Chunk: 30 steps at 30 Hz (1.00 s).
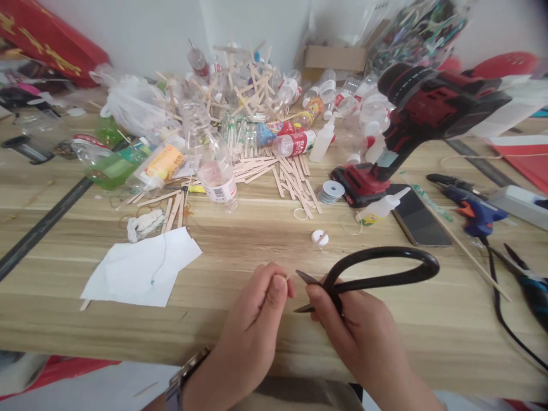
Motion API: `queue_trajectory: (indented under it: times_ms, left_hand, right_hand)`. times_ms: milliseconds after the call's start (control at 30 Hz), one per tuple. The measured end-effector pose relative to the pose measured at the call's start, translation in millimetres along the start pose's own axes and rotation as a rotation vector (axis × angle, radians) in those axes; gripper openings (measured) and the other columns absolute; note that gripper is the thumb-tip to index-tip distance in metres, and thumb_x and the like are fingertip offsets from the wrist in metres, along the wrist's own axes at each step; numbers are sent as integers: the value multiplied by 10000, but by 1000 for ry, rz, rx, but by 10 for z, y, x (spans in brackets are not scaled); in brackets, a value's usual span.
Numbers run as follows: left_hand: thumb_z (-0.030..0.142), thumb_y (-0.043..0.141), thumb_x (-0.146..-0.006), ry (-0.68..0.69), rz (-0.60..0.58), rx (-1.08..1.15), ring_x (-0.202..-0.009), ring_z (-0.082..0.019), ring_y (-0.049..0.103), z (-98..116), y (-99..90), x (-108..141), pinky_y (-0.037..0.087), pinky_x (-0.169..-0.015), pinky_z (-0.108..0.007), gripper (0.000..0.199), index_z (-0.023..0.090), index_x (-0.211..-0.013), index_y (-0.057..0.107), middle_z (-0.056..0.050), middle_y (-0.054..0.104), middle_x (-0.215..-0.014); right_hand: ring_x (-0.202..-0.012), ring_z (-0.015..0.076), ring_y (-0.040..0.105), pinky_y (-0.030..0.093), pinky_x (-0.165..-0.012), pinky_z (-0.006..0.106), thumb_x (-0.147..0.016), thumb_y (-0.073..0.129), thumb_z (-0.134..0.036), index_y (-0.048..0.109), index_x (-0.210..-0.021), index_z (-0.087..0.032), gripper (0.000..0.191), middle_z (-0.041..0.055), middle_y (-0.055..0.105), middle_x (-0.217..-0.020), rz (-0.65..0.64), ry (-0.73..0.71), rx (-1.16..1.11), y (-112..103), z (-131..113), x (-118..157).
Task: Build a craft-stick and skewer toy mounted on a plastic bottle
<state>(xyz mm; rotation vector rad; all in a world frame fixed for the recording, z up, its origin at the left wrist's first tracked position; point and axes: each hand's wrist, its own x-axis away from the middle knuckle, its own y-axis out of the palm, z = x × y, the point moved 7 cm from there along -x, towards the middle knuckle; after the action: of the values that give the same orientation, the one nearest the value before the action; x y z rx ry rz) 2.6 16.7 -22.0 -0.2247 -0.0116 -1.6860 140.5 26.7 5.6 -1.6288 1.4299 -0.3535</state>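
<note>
Near the front edge of the table, my left hand (259, 311) is closed, thumb pressed against the fingers. Whatever it pinches is too small to make out. My right hand (359, 325) grips a pair of scissors (381, 268) with large black loop handles. Their blades stand apart and point at my left fingertips, a small gap away. Beyond the hands lies a white disc (319, 237) with a small stick piece on it. A sheet of white paper (137, 271) with a thread on it lies to the left.
Wooden craft sticks (295, 180) and plastic bottles (216, 177) crowd the back. A red cordless drill (411, 125) stands at right beside a wire spool (331, 192), a glue bottle (381, 208) and a phone (419, 220). Farther right are a blue glue gun (473, 208) and pliers (531, 285).
</note>
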Motion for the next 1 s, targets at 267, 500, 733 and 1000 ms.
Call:
queue_trajectory:
  times_ms: [267,500,733,1000]
  left_hand:
    - [301,306,-1045,300,32,-289,-837,-183,470,187,-24,-4,376,-766,-301,240,244,-882,473,-4,513,-848]
    - [154,347,-1014,489,31,-454,-850,-186,447,310,-9,10,359,-811,-325,174,239,-932,475,0,498,-858]
    - [169,372,-1004,511,24,-562,-905,-211,434,342,-38,-26,357,-847,-363,188,230,-991,549,-31,505,-911]
    - [443,341,-1024,29,-184,-40,-663,-150,409,144,34,-46,340,-643,-289,367,215,-770,476,27,434,-688]
  right_hand:
    - [-354,94,478,318,-359,206,-938,428,-646,510,-585,-218,561,-2,596,-455,-262,425,-613,272,134,73]
    - [-295,31,218,115,-310,180,-843,464,-771,485,-540,-192,654,-36,453,-345,-662,623,-1122,502,76,241]
    - [-208,16,139,23,-251,177,-773,587,-743,476,-581,-198,589,-96,382,-298,-824,771,-1374,571,119,339]
    - [-385,113,511,334,-394,220,-897,457,-678,491,-561,-219,569,-1,552,-435,-302,319,-385,47,240,-54]
